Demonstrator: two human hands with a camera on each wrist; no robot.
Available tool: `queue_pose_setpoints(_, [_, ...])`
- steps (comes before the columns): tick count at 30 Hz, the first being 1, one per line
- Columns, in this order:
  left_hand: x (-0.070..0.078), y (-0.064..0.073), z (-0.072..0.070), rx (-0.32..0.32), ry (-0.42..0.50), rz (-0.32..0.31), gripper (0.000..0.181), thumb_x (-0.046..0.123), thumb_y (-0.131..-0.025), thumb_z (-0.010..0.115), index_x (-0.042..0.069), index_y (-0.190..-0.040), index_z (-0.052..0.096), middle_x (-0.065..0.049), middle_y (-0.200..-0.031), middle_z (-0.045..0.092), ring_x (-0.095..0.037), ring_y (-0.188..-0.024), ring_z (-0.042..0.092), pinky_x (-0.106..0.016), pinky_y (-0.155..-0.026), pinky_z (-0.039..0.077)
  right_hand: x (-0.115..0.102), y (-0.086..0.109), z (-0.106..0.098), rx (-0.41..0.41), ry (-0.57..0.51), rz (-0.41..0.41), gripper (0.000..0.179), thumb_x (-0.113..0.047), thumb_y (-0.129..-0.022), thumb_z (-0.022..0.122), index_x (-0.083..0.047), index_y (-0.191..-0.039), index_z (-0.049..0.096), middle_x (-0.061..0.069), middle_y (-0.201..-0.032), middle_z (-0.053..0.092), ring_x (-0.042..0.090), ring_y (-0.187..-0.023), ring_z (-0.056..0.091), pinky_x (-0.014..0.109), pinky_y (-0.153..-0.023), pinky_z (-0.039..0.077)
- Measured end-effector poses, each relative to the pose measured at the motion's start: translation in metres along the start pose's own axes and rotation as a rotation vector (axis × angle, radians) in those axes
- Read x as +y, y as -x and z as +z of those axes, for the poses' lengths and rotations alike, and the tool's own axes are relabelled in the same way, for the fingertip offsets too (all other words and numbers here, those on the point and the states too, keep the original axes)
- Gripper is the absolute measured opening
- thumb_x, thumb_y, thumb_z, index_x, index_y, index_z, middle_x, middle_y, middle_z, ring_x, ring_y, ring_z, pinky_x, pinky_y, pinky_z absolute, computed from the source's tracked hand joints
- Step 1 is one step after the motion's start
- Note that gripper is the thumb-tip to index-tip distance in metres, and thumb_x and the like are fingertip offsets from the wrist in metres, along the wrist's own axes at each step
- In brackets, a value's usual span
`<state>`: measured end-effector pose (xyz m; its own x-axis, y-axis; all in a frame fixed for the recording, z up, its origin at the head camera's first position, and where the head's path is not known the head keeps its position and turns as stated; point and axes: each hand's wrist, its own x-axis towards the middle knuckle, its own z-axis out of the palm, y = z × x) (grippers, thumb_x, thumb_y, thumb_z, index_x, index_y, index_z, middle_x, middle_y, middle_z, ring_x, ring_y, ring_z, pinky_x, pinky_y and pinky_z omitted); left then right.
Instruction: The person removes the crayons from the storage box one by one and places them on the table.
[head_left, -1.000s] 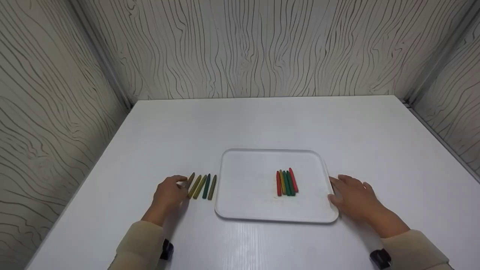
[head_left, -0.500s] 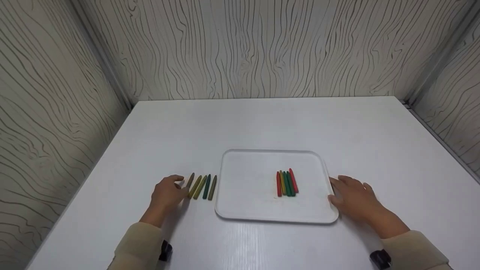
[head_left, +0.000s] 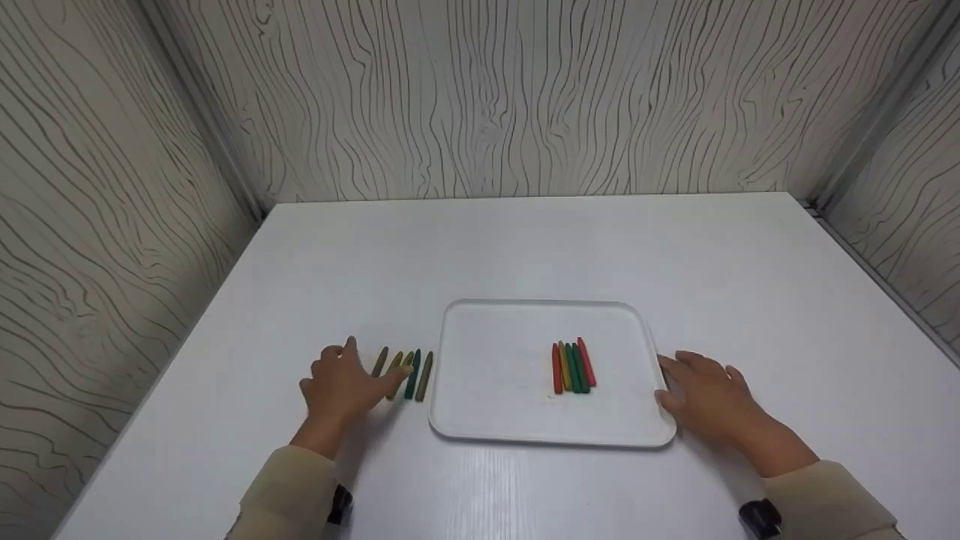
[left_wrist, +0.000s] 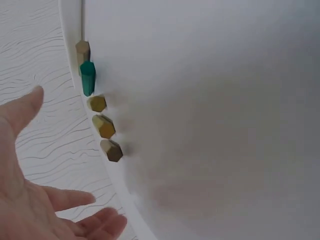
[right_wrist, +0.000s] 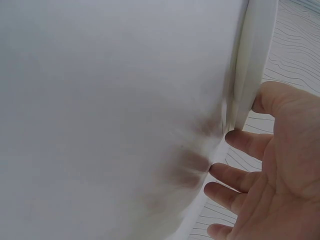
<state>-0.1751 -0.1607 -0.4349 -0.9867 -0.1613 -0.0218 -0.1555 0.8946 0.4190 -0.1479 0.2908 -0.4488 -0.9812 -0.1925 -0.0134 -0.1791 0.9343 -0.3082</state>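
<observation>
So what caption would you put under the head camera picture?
Left hand open over loose crayons on a white table; right hand rests against a tray of five more.

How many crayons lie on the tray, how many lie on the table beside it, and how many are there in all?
Crayons on the tray: 5
Crayons on the table: 5
Total: 10 crayons
</observation>
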Motion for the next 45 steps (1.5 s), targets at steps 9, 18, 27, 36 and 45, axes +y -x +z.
queue_pose_setpoints(9, [0.016,0.002,0.006,-0.025,0.026,0.028,0.114,0.069,-0.071,0.066,-0.007,-0.146,0.026,-0.034,-0.147,0.022,-0.047,-0.136,0.018,-0.068,-0.097,0.019,0.0,0.0,0.0,0.0,0.011,0.005,0.055,-0.032,-0.093,0.056,-0.001,-0.137,0.047,0.029,-0.137,0.04,0.048,-0.126,0.033,0.067,-0.096,0.015])
queue_pose_setpoints(18, [0.045,0.003,0.016,-0.011,0.01,0.078,0.114,0.07,-0.069,0.067,-0.002,-0.148,0.027,-0.031,-0.149,0.021,-0.047,-0.138,0.014,-0.069,-0.1,0.015,0.0,0.0,0.0,-0.009,0.012,0.007,0.056,-0.033,-0.094,0.056,-0.001,-0.138,0.046,0.029,-0.137,0.039,0.048,-0.127,0.032,0.067,-0.096,0.015])
queue_pose_setpoints(27, [0.085,0.004,0.028,0.011,-0.015,0.139,0.11,0.07,-0.067,0.068,0.005,-0.148,0.031,-0.025,-0.15,0.025,-0.042,-0.138,0.019,-0.065,-0.102,0.019,0.001,-0.001,0.0,-0.011,0.021,0.003,0.056,-0.032,-0.094,0.056,0.0,-0.139,0.044,0.03,-0.137,0.039,0.048,-0.127,0.032,0.067,-0.097,0.015])
queue_pose_setpoints(36, [0.123,0.01,0.045,0.005,-0.019,0.205,0.102,0.064,-0.068,0.073,0.009,-0.146,0.038,-0.022,-0.148,0.03,-0.039,-0.137,0.023,-0.063,-0.102,0.021,0.001,-0.002,0.001,-0.019,0.017,0.018,0.058,-0.033,-0.094,0.056,0.0,-0.139,0.043,0.03,-0.138,0.038,0.048,-0.128,0.03,0.067,-0.097,0.014])
queue_pose_setpoints(45, [0.146,0.016,0.063,-0.046,-0.054,0.242,0.097,0.063,-0.068,0.074,0.014,-0.145,0.041,-0.018,-0.145,0.037,-0.036,-0.134,0.031,-0.059,-0.103,0.024,0.001,-0.002,0.0,-0.034,-0.003,0.029,0.058,-0.034,-0.094,0.056,-0.001,-0.141,0.042,0.03,-0.139,0.037,0.048,-0.129,0.028,0.066,-0.098,0.012])
